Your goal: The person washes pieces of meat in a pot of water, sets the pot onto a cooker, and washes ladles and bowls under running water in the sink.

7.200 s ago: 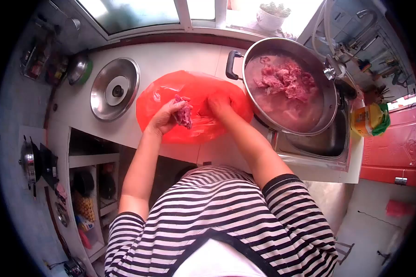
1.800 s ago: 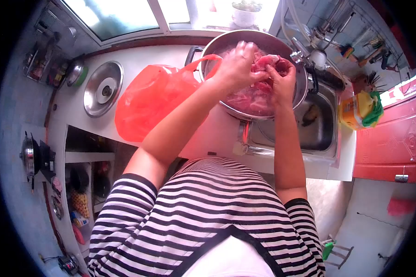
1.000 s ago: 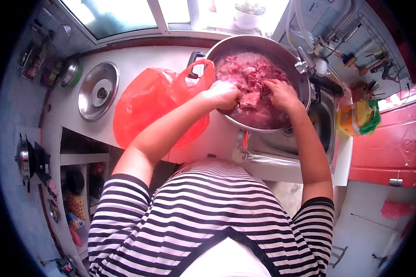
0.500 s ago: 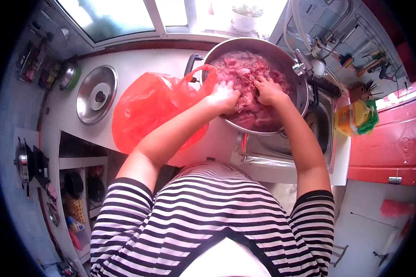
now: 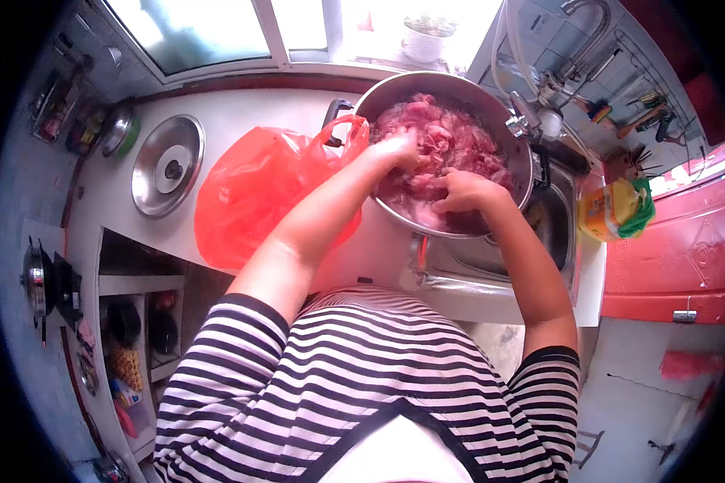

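Note:
Raw red meat [image 5: 439, 141] lies in liquid inside a large metal pot [image 5: 527, 181], which rests partly over the sink. My left hand [image 5: 403, 150] is at the left part of the meat, its fingers hidden among the pieces. At the near side of the pot, my right hand [image 5: 463, 193] touches the meat with its fingers apart. A red plastic bag [image 5: 258, 189] stands on the counter to the left of the pot, beneath my left forearm, one handle loop raised beside the pot's black handle.
A round metal lid [image 5: 167, 165] lies at the left of the counter [image 5: 217, 113]. Right of the pot are the sink [image 5: 560, 229], a faucet [image 5: 592, 24] and a yellow and green package [image 5: 612, 211]. A window and a potted plant [image 5: 424, 36] are behind.
Both hands have gone from the bag into the pot. Most recently, my left hand has moved up and my right hand down toward the near rim, and the meat lies differently. The bag has collapsed leftward.

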A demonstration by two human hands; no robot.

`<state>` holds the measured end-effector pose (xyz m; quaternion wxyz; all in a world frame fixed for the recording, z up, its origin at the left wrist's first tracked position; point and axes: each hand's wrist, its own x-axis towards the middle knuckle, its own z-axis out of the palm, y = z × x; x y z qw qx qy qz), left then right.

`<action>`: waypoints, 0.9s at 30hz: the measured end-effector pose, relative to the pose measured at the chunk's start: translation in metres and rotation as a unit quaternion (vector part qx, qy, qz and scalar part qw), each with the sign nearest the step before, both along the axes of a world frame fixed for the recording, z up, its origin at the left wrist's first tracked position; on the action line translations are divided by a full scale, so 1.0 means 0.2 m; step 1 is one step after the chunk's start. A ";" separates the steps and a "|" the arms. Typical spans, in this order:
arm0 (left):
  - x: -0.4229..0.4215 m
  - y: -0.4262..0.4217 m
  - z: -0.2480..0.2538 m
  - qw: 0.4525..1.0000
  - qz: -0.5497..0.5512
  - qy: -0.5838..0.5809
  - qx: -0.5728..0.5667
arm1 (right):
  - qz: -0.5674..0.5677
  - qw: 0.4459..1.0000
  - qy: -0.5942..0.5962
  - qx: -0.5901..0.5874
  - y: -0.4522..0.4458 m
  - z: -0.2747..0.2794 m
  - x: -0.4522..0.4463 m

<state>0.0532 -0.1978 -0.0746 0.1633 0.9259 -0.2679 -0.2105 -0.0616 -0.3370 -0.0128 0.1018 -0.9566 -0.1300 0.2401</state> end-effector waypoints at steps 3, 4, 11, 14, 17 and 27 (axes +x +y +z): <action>-0.03 -0.03 -0.01 0.994 -0.044 -0.096 -0.027 | -0.031 0.990 0.104 0.086 -0.05 0.12 0.06; -0.04 -0.03 0.05 0.994 -0.106 -0.023 -0.013 | -0.056 0.998 0.002 0.034 -0.04 0.16 0.06; -0.29 0.10 0.27 0.953 -0.218 -0.074 0.197 | -0.009 0.995 -0.094 -0.019 -0.10 -0.10 0.20; -0.25 0.10 0.28 0.975 -0.156 -0.005 0.160 | -0.024 0.990 -0.091 -0.109 -0.05 -0.13 0.25; -0.17 0.10 0.25 0.984 -0.105 0.013 0.141 | -0.080 0.984 -0.072 -0.145 -0.03 -0.10 0.30; -0.02 0.06 0.07 0.985 -0.049 -0.129 0.101 | -0.081 0.979 0.017 -0.185 0.05 -0.03 0.19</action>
